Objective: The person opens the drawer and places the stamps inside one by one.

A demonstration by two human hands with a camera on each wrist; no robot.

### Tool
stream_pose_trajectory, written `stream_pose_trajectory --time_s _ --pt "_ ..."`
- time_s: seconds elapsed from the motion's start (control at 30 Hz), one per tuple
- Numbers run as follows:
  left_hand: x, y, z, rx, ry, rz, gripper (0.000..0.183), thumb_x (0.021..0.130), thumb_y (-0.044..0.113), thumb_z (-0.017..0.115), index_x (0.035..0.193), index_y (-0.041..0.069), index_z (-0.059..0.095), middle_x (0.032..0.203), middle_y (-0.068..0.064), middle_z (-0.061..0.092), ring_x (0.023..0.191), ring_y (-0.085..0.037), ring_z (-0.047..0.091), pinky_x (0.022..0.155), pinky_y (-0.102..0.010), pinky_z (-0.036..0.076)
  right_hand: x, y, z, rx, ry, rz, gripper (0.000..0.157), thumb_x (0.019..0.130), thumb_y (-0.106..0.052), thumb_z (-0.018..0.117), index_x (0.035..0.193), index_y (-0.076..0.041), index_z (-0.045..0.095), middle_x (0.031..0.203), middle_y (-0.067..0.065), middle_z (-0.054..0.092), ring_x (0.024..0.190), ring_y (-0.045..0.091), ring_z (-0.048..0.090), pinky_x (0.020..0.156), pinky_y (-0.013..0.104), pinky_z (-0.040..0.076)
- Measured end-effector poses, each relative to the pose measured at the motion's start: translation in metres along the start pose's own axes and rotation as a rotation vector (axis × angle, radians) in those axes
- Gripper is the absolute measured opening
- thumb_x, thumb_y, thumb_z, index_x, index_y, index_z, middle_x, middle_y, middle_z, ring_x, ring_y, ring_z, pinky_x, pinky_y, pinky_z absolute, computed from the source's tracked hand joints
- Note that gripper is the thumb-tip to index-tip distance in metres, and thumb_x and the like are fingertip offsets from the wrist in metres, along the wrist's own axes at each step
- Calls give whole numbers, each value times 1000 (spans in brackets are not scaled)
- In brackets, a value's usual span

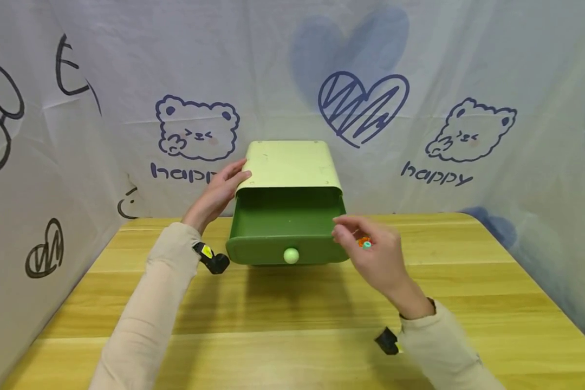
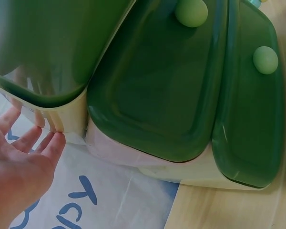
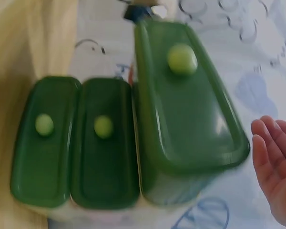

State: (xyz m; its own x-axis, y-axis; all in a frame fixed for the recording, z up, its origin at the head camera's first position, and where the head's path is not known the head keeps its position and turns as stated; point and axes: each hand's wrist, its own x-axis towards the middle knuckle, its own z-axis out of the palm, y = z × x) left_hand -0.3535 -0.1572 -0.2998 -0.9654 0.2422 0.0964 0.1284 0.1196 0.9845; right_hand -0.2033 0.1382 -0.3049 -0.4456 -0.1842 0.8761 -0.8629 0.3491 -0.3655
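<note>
Head view, and nearest me is my right hand (image 1: 380, 260), fingers loosely bent, grasping nothing that I can see, right by the right front corner of a glossy deep-green drawer (image 1: 258, 251), slid out towards me. Do my fingertips brush its rim? Can't tell. Its long front runs left to right across me, so the round pale-green knob (image 1: 291, 255) sits left of those fingers and a touch closer to my body; right's the nearer hand to it, clearly. Just past my right hand, a small orange-and-teal object (image 1: 366, 244) on the pale wooden table (image 1: 292, 352). Farther off, my left hand (image 1: 216, 195), unclenched, fingertips on the left side of the boxy cream cabinet (image 1: 290, 165), steadying it, I'd judge. The drawer's sliding line runs straight away from me, into that cabinet, between my hands.
</note>
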Motion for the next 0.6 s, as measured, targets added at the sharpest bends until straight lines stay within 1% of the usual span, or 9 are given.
stream_pose_trajectory --time_s 0.03,0.1,0.2,0.27,0.33,0.4,0.47,0.6 --pt "0 0 0 -3 0 0 62 100 27 50 154 13 24 157 -12 21 143 -25 20 116 -43 18 3 4 -6 5 7 68 13 91 -3 62 95 6 69 77 10 69 63 10 61 53 16 49" --pt "1 0 0 -9 1 0 61 100 27 50 154 12 25 157 -12 22 143 -25 21 116 -42 19 8 11 -17 17 18 211 13 90 3 60 100 7 68 83 13 70 69 9 62 57 15 50" --pt "0 0 1 -11 6 -1 61 100 27 50 154 13 25 156 -12 23 142 -25 22 116 -43 20 13 26 -31 21 9 410 17 96 -4 57 106 7 65 92 17 68 79 9 61 68 16 52" --pt "0 0 1 -11 7 0 61 100 27 50 154 13 26 156 -12 23 142 -25 22 116 -43 20 14 37 -39 17 -14 508 23 98 -11 55 109 7 63 98 18 66 83 12 61 71 16 52" --pt "-1 0 1 -10 9 0 61 100 27 50 154 13 26 157 -12 23 142 -25 22 116 -43 19 12 49 -45 -10 -48 575 27 99 -18 56 110 6 62 101 17 64 86 14 59 73 16 52" --pt "-1 -1 1 -9 9 0 61 100 28 51 154 14 26 157 -11 23 142 -25 22 116 -44 19 8 61 -49 -36 -82 618 29 98 -21 57 108 5 62 100 15 63 86 18 58 73 15 50" --pt "0 -1 1 -5 9 0 61 100 29 51 154 15 26 157 -10 23 142 -25 21 116 -44 19 2 73 -53 -62 -106 650 29 98 -22 58 107 5 62 97 13 61 84 19 55 71 15 49" --pt "0 -2 1 2 6 1 61 100 29 50 154 14 26 157 -10 23 142 -25 21 116 -46 19 -10 92 -60 -97 -140 715 28 97 -21 59 105 5 62 94 13 59 82 20 52 67 17 47"
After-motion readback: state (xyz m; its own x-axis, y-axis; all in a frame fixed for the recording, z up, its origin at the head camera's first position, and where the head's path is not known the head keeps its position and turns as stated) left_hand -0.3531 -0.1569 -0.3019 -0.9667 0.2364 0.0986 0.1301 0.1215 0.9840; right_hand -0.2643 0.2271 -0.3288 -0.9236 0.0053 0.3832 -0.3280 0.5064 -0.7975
